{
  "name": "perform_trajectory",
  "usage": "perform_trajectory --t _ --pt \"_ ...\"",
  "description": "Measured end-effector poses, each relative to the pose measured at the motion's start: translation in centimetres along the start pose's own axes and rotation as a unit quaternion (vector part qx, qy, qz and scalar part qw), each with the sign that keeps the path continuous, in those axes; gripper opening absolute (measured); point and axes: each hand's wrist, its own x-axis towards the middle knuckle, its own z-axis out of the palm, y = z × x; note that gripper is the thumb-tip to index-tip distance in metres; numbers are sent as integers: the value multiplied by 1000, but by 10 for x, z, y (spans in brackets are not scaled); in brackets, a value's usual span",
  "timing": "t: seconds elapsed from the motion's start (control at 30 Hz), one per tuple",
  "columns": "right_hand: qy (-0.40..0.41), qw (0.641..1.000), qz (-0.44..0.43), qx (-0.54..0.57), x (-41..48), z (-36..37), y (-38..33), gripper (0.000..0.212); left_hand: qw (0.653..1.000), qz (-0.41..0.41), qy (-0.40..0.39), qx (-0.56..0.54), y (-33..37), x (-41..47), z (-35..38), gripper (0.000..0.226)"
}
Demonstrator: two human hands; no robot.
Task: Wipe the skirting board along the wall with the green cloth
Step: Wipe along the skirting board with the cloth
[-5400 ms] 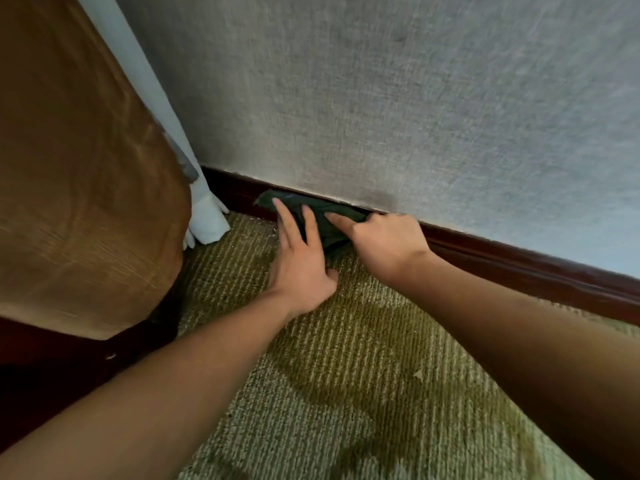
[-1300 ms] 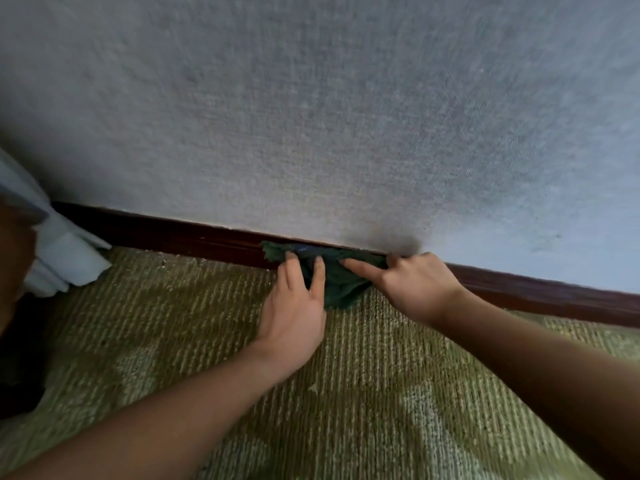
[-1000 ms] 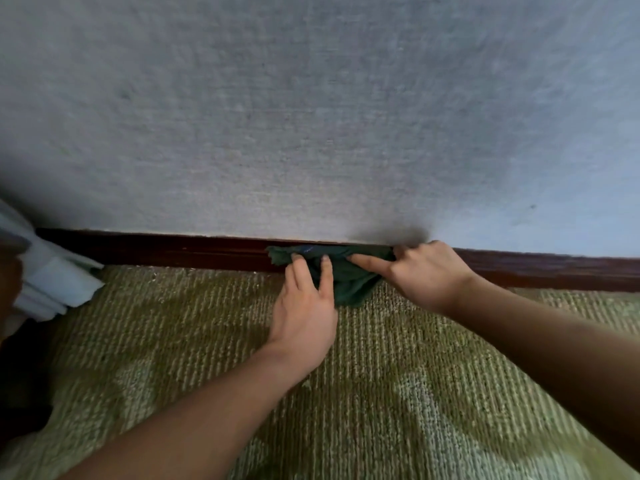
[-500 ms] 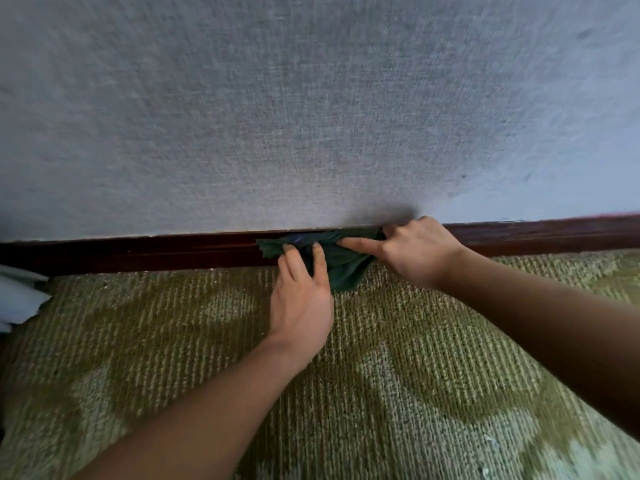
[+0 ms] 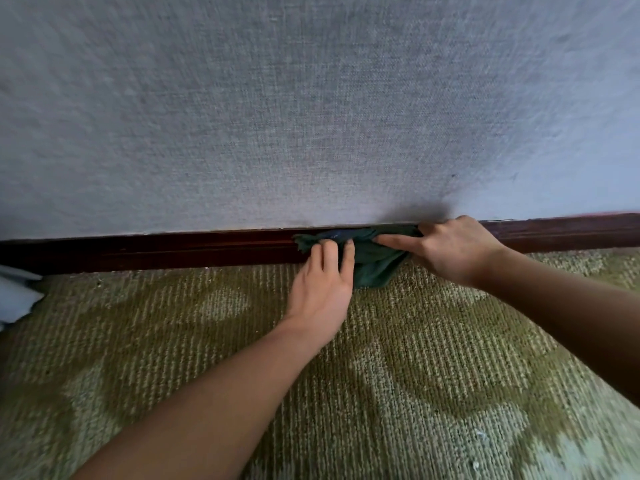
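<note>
A dark green cloth (image 5: 372,263) lies bunched against the dark brown skirting board (image 5: 173,249) where the grey wall meets the carpet. My left hand (image 5: 322,289) rests flat on the carpet with its fingertips pressing the cloth's left part against the board. My right hand (image 5: 450,251) holds the cloth's right end against the board, index finger stretched out along the cloth. The cloth's lower corner hangs down onto the carpet between my two hands.
A textured grey wall (image 5: 311,116) fills the upper half. Olive patterned carpet (image 5: 415,375) covers the floor. A white fabric bundle (image 5: 14,296) sits at the far left edge by the board. The skirting board runs on to the right (image 5: 571,232).
Both hands and the cloth have slid rightward along the skirting board. The brown furniture is out of view and the white fabric has shifted to the far left edge.
</note>
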Motion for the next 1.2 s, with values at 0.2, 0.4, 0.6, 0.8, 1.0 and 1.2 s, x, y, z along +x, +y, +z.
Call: perform_trajectory --t 0.2,0.4,0.6,0.8,1.0,1.2 --pt "-16 999 28 -8 -13 1 11 54 999 47 19 13 6 8 3 73" --pt "0 999 47 -8 -15 5 12 53 992 90 49 73 5 16 15 73" --pt "2 999 36 7 -16 5 14 52 987 107 78 90 5 16 16 65" --pt "-12 999 51 15 -16 7 14 52 985 93 94 110 7 15 17 71" --pt "-12 998 54 12 -16 10 14 51 982 111 88 124 6 15 16 72" --pt "-16 998 63 2 -16 11 14 51 984 110 76 116 5 15 13 71"
